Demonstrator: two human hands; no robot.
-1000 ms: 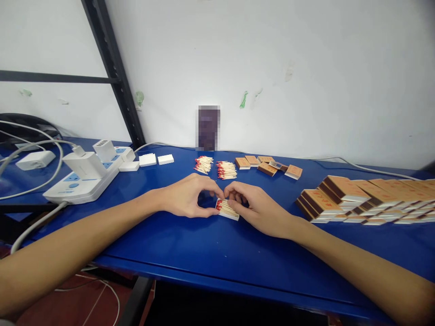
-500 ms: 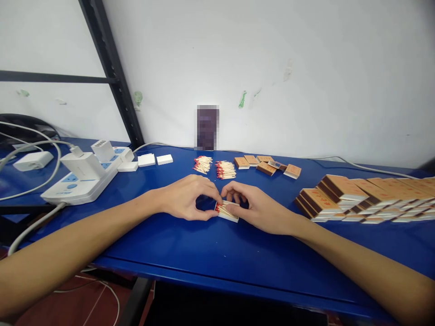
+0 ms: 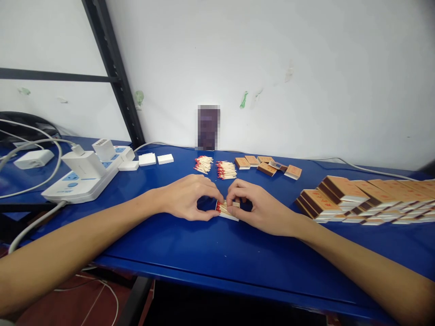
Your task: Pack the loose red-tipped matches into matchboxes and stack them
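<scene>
On the blue table, a small white matchbox tray holds a layer of matches with their red heads toward the left. My left hand grips the tray's left end between thumb and fingertips. Thumb and index finger of my right hand are pinched together on the matches at the tray's middle; its other fingers curl behind. The right hand covers part of the tray. Just beyond my hands lie two piles of loose matches, a left pile and a right pile.
Several tan matchbox sleeves lie at the back, right of the piles. A large stack of matchboxes stands at the right. Small white boxes and a power strip with plugs and cables occupy the left. A pixelated dark panel is against the wall.
My right thumb and index finger have closed together over the matches, where the thumb lay more extended before. My left hand stays at the tray's left end. The view has shifted slightly.
</scene>
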